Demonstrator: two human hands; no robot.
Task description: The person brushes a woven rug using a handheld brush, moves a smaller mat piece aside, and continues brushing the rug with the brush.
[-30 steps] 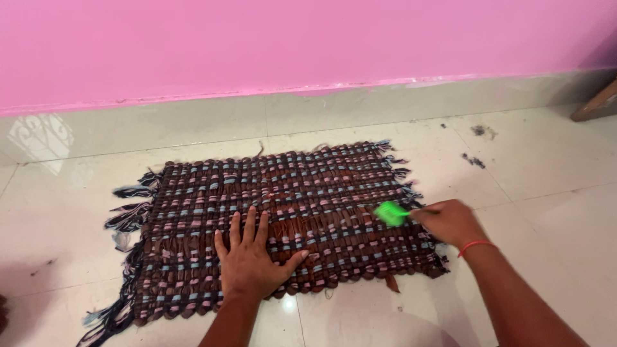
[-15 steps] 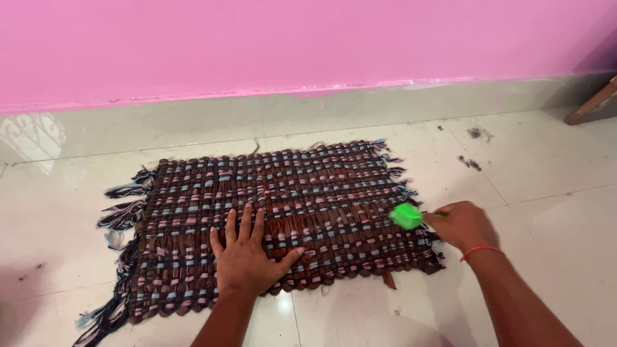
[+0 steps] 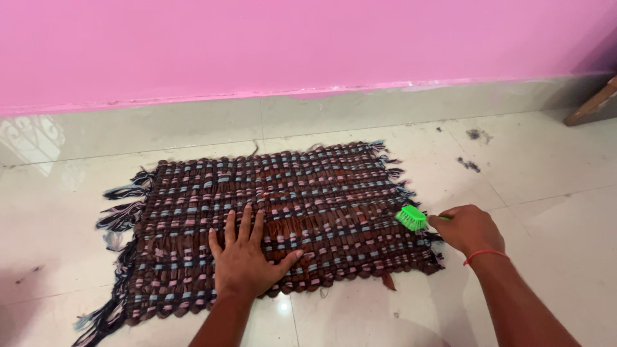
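Your right hand [image 3: 468, 229] stays clamped on the green brush [image 3: 412, 218], which has slid from mid-mat to the right edge of the woven mat [image 3: 276, 218]: that stroke is done. Your left hand [image 3: 246, 260] still presses flat, fingers spread, on the mat lying on the tiled floor [image 3: 546, 167].

— What sort of place is this?

— A room in a home, seen at floor level. The floor [image 3: 553, 160] is laid with large glossy cream tiles, and the same tile runs up as a skirting [image 3: 321, 115] under a wall [image 3: 308, 38] painted bright pink.

— Anything else that says home?

— A small hand-woven rag mat [image 3: 283, 212] in brown, pink and blue, with loose fringes, lies flat on the tiles. Bits of dark lint [image 3: 470, 164] sit on the floor near it, and a wooden leg [image 3: 590, 106] of some furniture shows at the far right edge.
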